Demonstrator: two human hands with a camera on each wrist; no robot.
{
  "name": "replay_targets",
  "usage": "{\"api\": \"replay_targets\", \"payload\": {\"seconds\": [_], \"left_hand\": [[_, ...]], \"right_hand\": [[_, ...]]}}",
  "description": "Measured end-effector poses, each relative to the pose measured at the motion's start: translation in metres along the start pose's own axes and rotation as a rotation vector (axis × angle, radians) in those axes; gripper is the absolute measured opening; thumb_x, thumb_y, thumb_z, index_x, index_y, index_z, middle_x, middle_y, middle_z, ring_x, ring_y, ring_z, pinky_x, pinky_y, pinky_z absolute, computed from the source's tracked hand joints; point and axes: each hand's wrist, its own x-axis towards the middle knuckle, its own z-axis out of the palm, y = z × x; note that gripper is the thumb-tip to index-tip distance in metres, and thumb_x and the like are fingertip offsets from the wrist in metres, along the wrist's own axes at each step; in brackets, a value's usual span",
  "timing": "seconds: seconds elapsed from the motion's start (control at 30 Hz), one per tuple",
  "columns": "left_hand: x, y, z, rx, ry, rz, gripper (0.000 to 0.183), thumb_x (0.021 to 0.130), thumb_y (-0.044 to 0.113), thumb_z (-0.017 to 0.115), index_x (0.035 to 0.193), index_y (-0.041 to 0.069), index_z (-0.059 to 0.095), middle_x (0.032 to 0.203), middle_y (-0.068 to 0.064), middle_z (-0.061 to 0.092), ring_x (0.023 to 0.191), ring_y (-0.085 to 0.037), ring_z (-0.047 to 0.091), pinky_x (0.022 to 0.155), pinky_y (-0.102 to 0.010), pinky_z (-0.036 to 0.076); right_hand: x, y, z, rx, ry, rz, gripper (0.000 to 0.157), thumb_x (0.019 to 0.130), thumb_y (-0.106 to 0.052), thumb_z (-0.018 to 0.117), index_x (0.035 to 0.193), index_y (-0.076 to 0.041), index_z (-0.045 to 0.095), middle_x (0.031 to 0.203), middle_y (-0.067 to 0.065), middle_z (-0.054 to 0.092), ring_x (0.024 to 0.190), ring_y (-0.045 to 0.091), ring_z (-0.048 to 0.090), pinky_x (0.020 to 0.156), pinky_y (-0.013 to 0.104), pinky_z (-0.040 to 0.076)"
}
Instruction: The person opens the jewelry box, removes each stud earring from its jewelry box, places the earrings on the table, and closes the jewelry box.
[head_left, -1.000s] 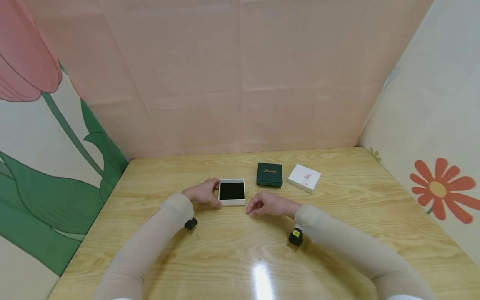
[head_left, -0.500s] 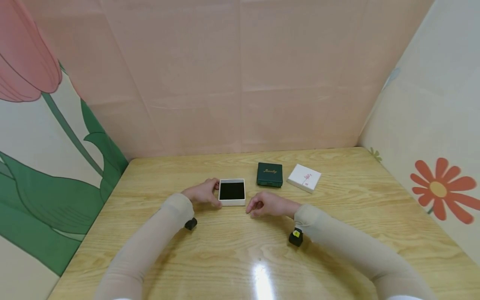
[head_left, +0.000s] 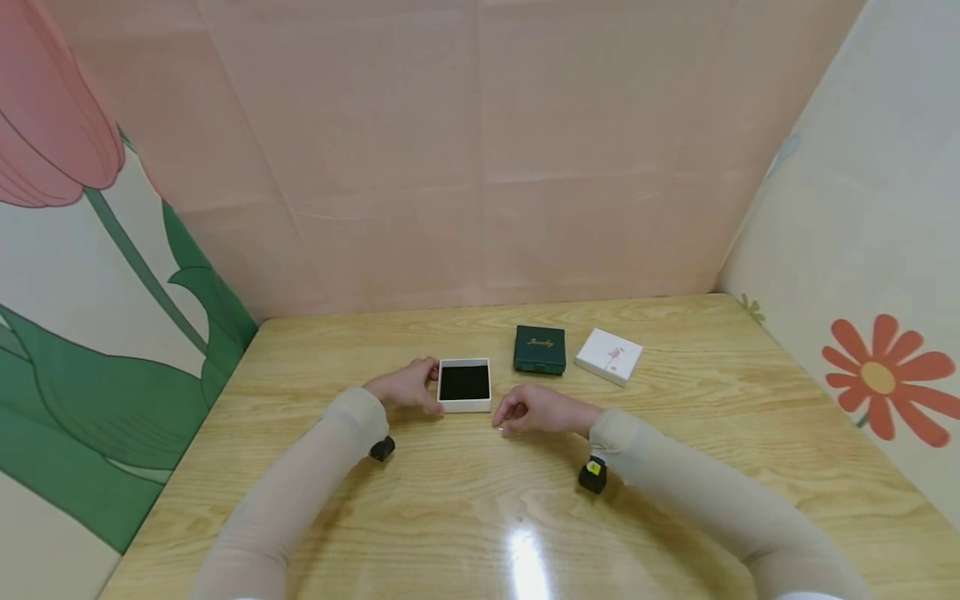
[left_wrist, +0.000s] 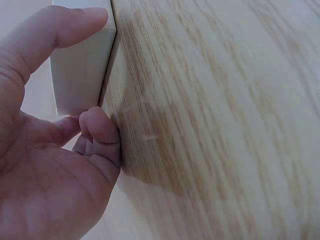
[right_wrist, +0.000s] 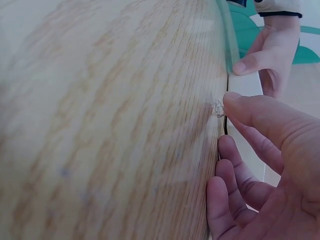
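Observation:
A small white open box (head_left: 467,407) with a black pad (head_left: 464,382) inside lies on the table. My left hand (head_left: 407,387) grips its left side, thumb at the near corner and fingers toward the back; in the left wrist view the thumb presses the white box wall (left_wrist: 80,75). Just right of the box's near corner, my right hand (head_left: 546,408) pinches a tiny shiny silver piece of jewelry (right_wrist: 218,107) between thumb and index finger. Its exact kind is too small to tell. The other right fingers curl loosely by the tabletop.
A dark green box (head_left: 539,350) with gold lettering stands behind the right hand. To its right lies a white lid (head_left: 609,356) with a pink flower print. The wooden table (head_left: 420,517) meets a pink backdrop (head_left: 480,167) at its far edge.
Both hands and the boxes stay nearly where they were. A small glint now shows at the right fingertips, where little was visible before.

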Motion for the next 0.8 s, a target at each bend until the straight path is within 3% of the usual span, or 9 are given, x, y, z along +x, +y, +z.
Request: {"api": "replay_targets", "payload": {"seconds": [0.5,0.8], "left_hand": [[0.0014,-0.0030,0.0009,-0.013,0.005,0.001,0.074,0.071,0.013,0.083,0.132,0.001,0.042,0.124,-0.012,0.043,0.115,-0.025,0.037,0.105,-0.042,0.031],[0.0008,-0.0017,0.0012,-0.021,0.007,0.005,0.074,0.071,0.012,0.083,0.132,0.001,0.042,0.125,-0.013,0.043,0.117,-0.025,0.038,0.108,-0.042,0.030]], "right_hand": [[-0.0014,0.0043,-0.0024,0.098,0.012,-0.032,0.012,0.088,-0.005,0.068,0.099,-0.004,0.069,0.089,0.002,0.067,0.080,0.009,0.056,0.072,0.022,0.049],[-0.0039,0.0004,-0.0084,0.076,0.099,-0.042,0.011,0.089,-0.005,0.066,0.100,-0.002,0.070,0.095,0.008,0.068,0.086,0.012,0.058,0.078,0.025,0.050]]}}
